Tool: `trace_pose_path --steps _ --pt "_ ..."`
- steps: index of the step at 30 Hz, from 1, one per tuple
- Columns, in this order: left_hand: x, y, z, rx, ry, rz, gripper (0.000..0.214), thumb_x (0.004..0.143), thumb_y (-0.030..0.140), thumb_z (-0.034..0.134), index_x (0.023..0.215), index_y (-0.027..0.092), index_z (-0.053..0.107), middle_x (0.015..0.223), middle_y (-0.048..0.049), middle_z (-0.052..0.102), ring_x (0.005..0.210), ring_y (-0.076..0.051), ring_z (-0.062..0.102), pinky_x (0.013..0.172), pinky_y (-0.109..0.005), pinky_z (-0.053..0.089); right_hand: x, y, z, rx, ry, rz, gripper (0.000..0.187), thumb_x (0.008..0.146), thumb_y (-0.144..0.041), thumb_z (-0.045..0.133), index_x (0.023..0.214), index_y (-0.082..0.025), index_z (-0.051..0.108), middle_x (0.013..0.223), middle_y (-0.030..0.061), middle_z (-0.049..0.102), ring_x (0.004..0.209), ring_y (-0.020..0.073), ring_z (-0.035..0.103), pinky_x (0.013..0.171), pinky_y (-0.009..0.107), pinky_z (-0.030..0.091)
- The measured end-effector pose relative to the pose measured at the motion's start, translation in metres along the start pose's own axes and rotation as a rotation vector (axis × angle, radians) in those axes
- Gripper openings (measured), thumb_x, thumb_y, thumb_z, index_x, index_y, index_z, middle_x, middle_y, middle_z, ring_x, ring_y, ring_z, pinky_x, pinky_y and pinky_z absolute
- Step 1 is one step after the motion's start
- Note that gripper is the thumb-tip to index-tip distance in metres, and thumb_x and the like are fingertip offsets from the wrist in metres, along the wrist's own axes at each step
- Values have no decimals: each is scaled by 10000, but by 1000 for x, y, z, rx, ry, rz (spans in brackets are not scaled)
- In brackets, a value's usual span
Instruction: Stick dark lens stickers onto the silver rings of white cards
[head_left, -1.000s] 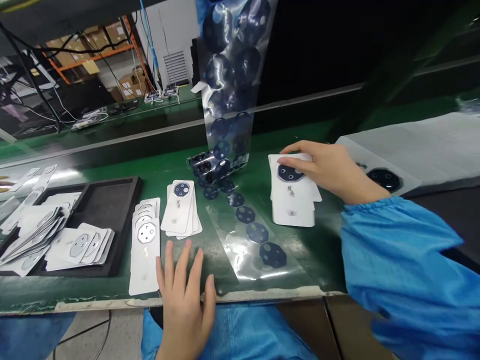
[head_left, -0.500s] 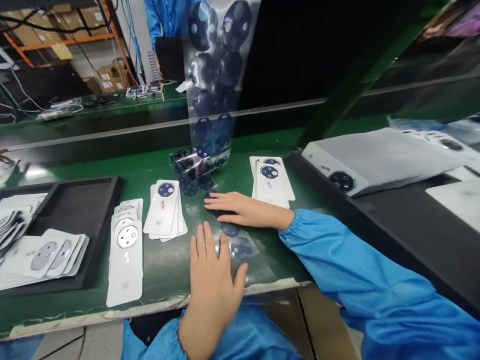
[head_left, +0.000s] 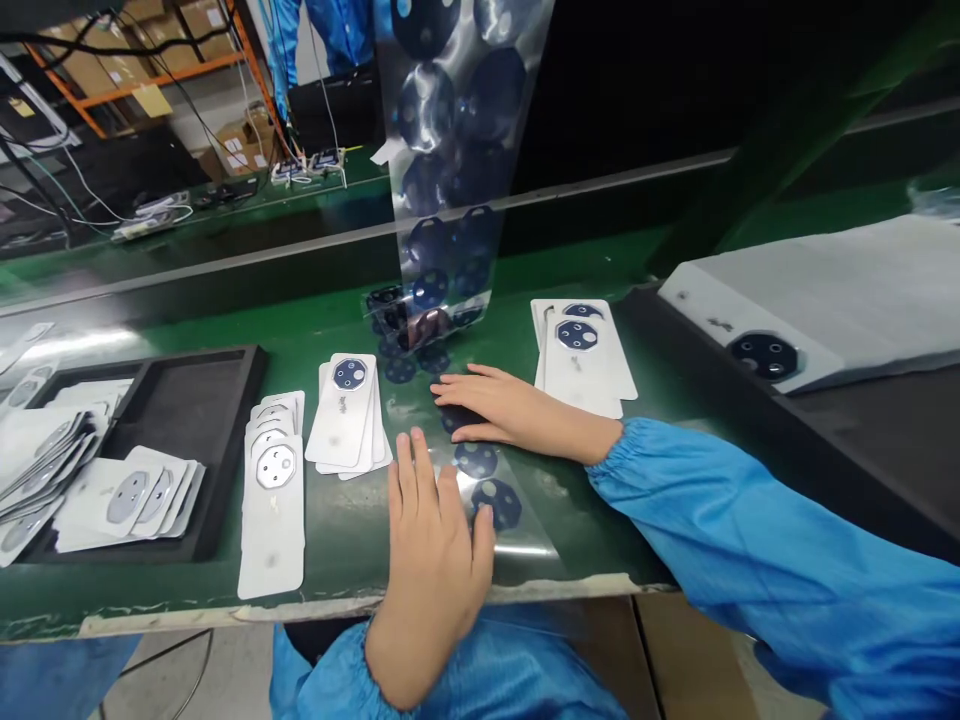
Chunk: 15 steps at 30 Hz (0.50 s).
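A clear film strip [head_left: 517, 505] carrying several dark round stickers hangs down from above and runs along the green bench toward me. My left hand [head_left: 431, 540] lies flat on the strip's near end, fingers stretched out. My right hand [head_left: 502, 410] rests flat on the strip a little farther back, fingers over a dark sticker. A pile of white cards [head_left: 581, 355] with a dark sticker on top lies just right of my right hand. Left of my hands lie another pile of stickered cards [head_left: 346, 415] and a row of cards with pale rings [head_left: 274, 480].
A black tray [head_left: 202, 400] at the left holds loose white cards. At the right a raised dark surface carries a white sheet [head_left: 810, 300] with a dark round part [head_left: 765, 355]. Behind the bench runs a green conveyor with cables, and shelving with cartons beyond.
My right hand left the right card pile and came down onto the film strip. My left hand slid right from the bench edge onto the strip's near end.
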<state>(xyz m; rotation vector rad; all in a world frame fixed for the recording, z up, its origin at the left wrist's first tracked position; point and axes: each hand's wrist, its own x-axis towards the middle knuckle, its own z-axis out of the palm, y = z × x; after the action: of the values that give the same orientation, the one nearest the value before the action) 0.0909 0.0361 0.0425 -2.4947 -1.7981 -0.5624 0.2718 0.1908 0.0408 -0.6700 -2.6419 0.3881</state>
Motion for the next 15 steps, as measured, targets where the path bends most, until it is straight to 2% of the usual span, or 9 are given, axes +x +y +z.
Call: trace_pose_path --steps 3,6,8,10,12,15 --pt "2 2 3 64 50 -66 408 1048 317 406 1337 44 495 1636 -244 193 1537 -423 127 1147 -724 297 2 -8 -1 -70 26 -17 354 1097 -280 573 1423 -151 516 1245 123 633 1195 297 568 1178 612 287" --pt "3 4 6 55 73 -91 416 1052 319 395 1363 55 472 1635 -228 212 1531 -410 168 1144 -724 287 4 -18 -6 -180 47 -75 230 1121 -218 485 1294 -122 602 1072 108 653 1015 265 627 1174 619 308" --pt "3 4 6 43 82 -93 438 1052 318 397 1390 45 445 1630 -237 220 1522 -408 203 1139 -718 296 4 -25 -12 -241 51 -133 268 1114 -113 389 1203 -104 642 1137 155 640 1116 290 607 1173 637 309" --pt "1 4 6 40 76 -92 480 1051 324 404 1431 30 408 1631 -246 209 1519 -404 218 1150 -707 291 5 -33 -17 -271 72 -201 327 1084 -29 350 1128 -105 665 1299 201 587 1315 349 486 1161 669 318" --pt "-1 4 4 40 37 -94 537 1048 347 417 1479 30 369 1642 -240 176 1527 -399 196 1174 -692 275 4 -38 -20 -245 117 -259 337 1070 0 368 1062 -134 678 1399 186 539 1397 373 391 1141 686 353" --pt "-4 4 3 33 -43 -116 614 1046 414 412 1535 53 322 1657 -222 132 1539 -391 153 1192 -671 289 1 -42 -20 -196 198 -315 338 1069 -13 398 1024 -184 687 1339 144 590 1270 348 529 1076 654 455"
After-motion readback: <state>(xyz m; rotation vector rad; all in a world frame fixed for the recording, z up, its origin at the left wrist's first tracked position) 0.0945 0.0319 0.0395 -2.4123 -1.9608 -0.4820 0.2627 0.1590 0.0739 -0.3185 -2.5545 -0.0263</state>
